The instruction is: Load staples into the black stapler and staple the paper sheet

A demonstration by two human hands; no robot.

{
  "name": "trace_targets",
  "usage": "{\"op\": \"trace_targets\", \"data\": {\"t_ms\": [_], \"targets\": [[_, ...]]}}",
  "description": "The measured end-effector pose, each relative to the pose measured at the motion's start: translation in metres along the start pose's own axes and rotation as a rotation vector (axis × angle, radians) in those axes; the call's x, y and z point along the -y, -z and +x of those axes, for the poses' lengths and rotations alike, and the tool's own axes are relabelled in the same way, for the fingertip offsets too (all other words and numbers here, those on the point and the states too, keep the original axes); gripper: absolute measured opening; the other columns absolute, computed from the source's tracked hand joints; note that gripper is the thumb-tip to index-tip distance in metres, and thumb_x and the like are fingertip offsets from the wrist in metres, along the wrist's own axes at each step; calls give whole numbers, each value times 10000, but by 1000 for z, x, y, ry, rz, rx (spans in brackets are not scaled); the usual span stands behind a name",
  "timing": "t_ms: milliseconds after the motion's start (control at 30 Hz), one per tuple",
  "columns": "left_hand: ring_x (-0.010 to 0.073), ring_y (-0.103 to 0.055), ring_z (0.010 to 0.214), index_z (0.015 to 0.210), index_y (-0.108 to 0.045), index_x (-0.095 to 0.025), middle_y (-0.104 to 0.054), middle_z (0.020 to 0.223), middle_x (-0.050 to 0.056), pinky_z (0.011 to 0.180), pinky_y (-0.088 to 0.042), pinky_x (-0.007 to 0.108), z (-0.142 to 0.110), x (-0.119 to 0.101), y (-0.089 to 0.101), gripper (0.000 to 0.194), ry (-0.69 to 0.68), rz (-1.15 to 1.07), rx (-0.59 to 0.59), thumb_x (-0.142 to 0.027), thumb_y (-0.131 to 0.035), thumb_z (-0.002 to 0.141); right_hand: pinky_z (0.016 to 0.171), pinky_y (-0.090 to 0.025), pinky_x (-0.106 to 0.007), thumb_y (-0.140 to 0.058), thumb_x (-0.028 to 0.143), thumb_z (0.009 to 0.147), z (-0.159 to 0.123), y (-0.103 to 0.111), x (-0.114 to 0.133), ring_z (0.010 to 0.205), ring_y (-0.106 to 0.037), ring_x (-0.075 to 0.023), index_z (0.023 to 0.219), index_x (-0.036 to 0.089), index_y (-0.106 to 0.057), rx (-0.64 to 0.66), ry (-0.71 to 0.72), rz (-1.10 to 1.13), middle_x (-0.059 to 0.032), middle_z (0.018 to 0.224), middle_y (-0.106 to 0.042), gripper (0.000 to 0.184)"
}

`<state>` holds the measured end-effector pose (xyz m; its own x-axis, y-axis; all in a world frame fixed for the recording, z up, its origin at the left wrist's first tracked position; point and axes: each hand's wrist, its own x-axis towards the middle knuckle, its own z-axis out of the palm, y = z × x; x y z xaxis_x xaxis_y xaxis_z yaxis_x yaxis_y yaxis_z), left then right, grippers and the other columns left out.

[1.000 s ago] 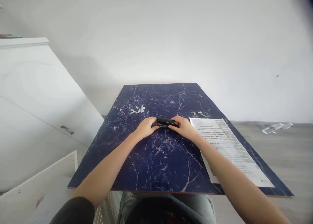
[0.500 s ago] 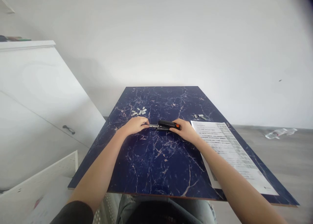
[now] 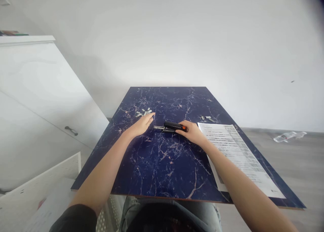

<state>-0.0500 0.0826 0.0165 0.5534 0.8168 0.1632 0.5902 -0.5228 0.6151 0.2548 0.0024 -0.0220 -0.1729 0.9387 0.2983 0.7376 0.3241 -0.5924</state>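
Observation:
A black stapler (image 3: 172, 126) with an orange mark lies on the dark blue marbled table (image 3: 162, 171). Its metal staple tray (image 3: 159, 127) sticks out to the left. My right hand (image 3: 191, 132) is closed round the stapler's right end, thumb on the near side. To the left, my left hand (image 3: 141, 124) is off the stapler, its fingers stretched out and holding nothing. Just beyond those fingertips lie several small grey-white staple strips (image 3: 143, 112), partly hidden by the hand.
Printed paper sheets (image 3: 235, 154) lie along the table's right side, partly under my right forearm. A few more small strips (image 3: 207, 118) lie beyond them. On the left stands a white cabinet (image 3: 45, 90). Clear plastic packaging (image 3: 288, 136) is on the floor at right.
My left hand has let go of the stapler's metal tray and moved up towards the staple strips, its fingers straightening. My right hand keeps its hold on the stapler.

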Motion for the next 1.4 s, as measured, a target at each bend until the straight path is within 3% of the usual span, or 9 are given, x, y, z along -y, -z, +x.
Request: {"op": "trace_targets", "data": {"t_ms": [133,333,600,867,1400], "targets": [[190,-664,847,1213,-572,-199,-716,984,72,838,-507,337,3,-10,-10,267,-39,-11,-51,-296,-392,1041,747,-470,-333,-669,458,883,0,-1,-1,817,-635,-211,1007,248,-703,0,1,-1,-35,922,-693,246],[220,-638,991,920,-677,-183,-694,1020,91,938,-478,360,6,-24,-30,268,-239,87,-66,-280,-450,1023,748,-478,-336,-670,450,882,-1,-1,-1,831,-640,-217,1022,257,-708,-5,8,4,-36,932,-695,241],[202,-695,944,1024,-721,-223,-758,1009,36,895,-507,332,4,-21,-30,199,-141,-37,-181,-278,-532,998,745,-481,-336,-666,463,880,-1,-1,-1,820,-641,-217,1006,251,-701,-5,3,6,-39,926,-700,249],[238,-703,910,998,-801,-256,-775,1000,56,901,-524,377,4,-18,-37,154,-123,111,-70,-269,-720,868,747,-481,-337,-666,452,878,0,1,0,817,-638,-215,1005,248,-702,3,4,10,-40,925,-699,243],[224,-719,824,1006,-812,-273,-790,931,35,841,-533,350,6,-10,-45,169,-114,82,-62,-308,-732,861,752,-483,-340,-672,448,876,0,-2,-3,823,-642,-216,1018,254,-704,-1,7,14,-36,931,-698,242]]}}
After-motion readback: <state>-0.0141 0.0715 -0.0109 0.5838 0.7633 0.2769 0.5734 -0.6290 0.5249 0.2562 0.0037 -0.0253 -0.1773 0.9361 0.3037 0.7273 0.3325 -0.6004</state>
